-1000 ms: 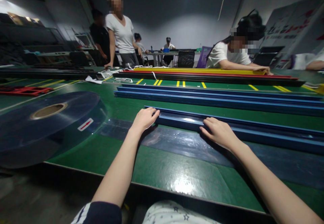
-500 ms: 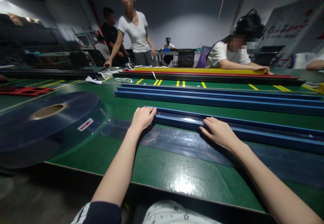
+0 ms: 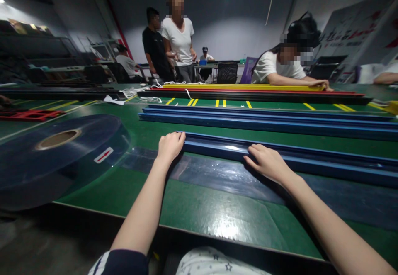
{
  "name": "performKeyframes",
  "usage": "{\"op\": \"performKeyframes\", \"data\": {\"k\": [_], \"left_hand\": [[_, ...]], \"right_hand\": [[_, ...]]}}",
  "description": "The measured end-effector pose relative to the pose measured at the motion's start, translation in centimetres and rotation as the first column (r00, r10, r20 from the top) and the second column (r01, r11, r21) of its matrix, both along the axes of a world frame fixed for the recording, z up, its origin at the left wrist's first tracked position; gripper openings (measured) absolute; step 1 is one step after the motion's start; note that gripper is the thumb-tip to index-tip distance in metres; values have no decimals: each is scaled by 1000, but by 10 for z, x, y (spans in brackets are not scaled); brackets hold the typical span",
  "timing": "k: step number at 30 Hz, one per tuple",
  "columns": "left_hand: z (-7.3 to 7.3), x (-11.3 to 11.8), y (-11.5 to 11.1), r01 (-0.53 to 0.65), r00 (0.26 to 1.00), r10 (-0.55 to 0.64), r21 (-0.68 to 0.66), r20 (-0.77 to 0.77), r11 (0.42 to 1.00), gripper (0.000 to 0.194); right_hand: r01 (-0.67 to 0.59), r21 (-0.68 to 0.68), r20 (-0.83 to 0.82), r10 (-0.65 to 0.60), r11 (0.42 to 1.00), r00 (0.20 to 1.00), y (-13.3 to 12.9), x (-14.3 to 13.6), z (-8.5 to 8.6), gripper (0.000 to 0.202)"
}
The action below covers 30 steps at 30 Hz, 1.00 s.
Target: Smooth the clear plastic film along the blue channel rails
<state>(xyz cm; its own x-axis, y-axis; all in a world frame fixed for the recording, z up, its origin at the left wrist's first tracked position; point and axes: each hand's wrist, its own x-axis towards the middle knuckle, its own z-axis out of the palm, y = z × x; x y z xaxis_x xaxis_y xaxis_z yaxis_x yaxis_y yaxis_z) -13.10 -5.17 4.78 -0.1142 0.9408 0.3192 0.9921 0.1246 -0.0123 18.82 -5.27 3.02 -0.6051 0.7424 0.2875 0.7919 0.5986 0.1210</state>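
A long blue channel profile lies across the green table in front of me. My left hand is closed around its left end, hiding that tip. Farther right, my right hand grips the near wall, fingers bent over the edge and thumb apart on the near side. Under and in front of the profile runs a flat strip of clear film. It leads left to a big roll of clear film with a cardboard core and a red-arrow label.
More blue profiles lie just beyond. Behind them are yellow, red and black lengths, where a person leans over. Red frame pieces rest at the left. Two people stand across the table. The table's front edge is close to me.
My left hand has slid slightly left along the profile's end. My right hand is nearly still. Across the table, the standing person in white has straightened and drawn a hand off the table.
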Motion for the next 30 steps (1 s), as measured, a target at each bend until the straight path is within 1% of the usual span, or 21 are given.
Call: {"op": "performKeyframes", "data": {"k": [5, 10, 15, 18, 21, 23, 25, 27, 30], "left_hand": [[0, 1, 0, 3, 1000, -3, -14, 2, 1000, 49], [1, 7, -2, 61, 998, -61, 22, -13, 998, 44], [-4, 20, -2, 184, 982, -178, 109, -58, 977, 36], [-9, 32, -3, 313, 949, -305, 148, -72, 938, 33], [-12, 46, -5, 447, 894, -443, 174, -66, 877, 29], [-14, 54, -6, 502, 864, -500, 190, -62, 844, 26], [-15, 60, -6, 527, 848, -527, 200, -57, 826, 24], [-15, 66, -3, 529, 846, -532, 206, -46, 823, 24], [-15, 78, 2, 537, 839, -543, 204, -29, 819, 26]], "right_hand": [[6, -9, 11, -6, 1000, 1000, -1, -1, 2, 27], [7, -23, 3, -7, 1000, 1000, -1, -1, 2, 27], [12, -37, -29, -13, 999, 999, 0, 1, 1, 30], [35, -43, -67, -38, 998, 997, 2, 3, 3, 32], [75, -7, -106, -75, 997, 992, 5, 7, 5, 35], [115, 46, -130, -108, 992, 986, 8, 10, 6, 37], [181, 103, -154, -164, 978, 974, 11, 14, 6, 37], [258, 135, -170, -234, 957, 957, 14, 16, 5, 37], [343, 103, -143, -327, 934, 934, 16, 18, 2, 38]]}}
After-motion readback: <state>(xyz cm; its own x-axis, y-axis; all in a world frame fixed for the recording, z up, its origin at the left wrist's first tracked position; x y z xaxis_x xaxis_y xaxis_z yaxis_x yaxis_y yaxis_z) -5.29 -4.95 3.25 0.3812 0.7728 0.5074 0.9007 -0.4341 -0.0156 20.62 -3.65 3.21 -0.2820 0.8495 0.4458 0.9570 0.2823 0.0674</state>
